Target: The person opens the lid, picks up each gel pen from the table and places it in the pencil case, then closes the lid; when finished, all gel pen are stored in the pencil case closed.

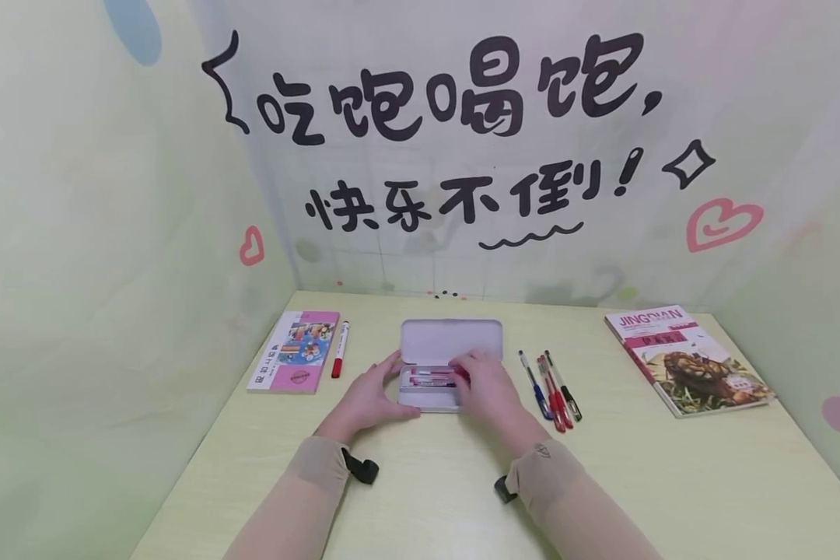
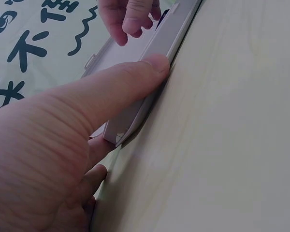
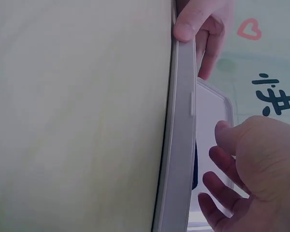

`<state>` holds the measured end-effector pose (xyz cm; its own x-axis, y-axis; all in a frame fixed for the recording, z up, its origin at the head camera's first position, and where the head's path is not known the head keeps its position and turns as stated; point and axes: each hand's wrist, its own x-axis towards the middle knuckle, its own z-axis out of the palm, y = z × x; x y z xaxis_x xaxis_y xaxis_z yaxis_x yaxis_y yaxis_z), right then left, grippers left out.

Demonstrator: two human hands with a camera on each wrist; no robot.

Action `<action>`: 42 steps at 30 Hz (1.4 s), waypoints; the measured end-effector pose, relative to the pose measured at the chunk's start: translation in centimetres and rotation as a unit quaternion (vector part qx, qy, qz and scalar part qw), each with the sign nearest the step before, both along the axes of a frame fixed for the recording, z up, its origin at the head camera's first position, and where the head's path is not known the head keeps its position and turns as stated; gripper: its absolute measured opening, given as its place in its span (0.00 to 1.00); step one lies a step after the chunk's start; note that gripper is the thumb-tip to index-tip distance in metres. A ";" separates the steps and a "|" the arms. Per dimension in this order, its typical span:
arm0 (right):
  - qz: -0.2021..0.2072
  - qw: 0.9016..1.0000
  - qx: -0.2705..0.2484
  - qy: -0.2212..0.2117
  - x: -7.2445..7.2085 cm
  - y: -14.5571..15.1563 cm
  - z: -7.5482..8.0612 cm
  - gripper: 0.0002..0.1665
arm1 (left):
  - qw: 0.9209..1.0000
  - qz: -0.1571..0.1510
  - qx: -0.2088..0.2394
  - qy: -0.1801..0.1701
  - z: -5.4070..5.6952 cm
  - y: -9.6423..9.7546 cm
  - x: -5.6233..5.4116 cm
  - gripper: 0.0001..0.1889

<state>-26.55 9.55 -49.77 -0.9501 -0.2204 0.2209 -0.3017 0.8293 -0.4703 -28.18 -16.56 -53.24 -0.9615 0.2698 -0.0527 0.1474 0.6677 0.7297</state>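
Note:
A pale lilac pencil case (image 1: 451,340) lies on the table with its lid raised toward the wall. Several pens (image 1: 428,380) with red and dark parts lie inside. My left hand (image 1: 369,398) holds the case at its left end; in the left wrist view, its thumb (image 2: 157,64) presses the front edge and the fingers reach round the end. Over the right part of the case is my right hand (image 1: 490,393). Its fingers (image 3: 222,191) are loosely bent and apart in the right wrist view, with nothing seen between them. A dark piece (image 3: 195,166) shows inside the case.
Right of the case lie a blue pen (image 1: 537,393), red pens (image 1: 551,393) and a black pen (image 1: 565,387). A food-cover magazine (image 1: 693,365) is farther right. On the left are a pink-and-white booklet (image 1: 295,351) and a red-and-white marker (image 1: 340,350). Printed walls enclose the table.

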 end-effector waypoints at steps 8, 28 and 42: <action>-0.049 0.998 -0.046 0.002 0.0 2.5 0.2 0.24 | 1.000 0.004 -0.002 -0.003 0.1 0.1 0.0 0.71; -0.132 0.986 -0.102 0.025 1.5 11.0 -0.7 0.26 | 1.000 0.007 -0.009 -0.002 0.2 0.2 0.2 0.71; -0.200 0.974 -0.097 -0.038 3.0 14.2 -1.3 0.28 | 1.000 0.005 -0.005 0.000 -0.1 0.2 0.1 0.71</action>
<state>-23.59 23.72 -51.10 -0.9666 0.2093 0.1480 0.0681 0.7663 -0.6388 -28.08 -16.39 -53.32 -0.9640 0.2603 -0.0548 0.1415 0.6762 0.7230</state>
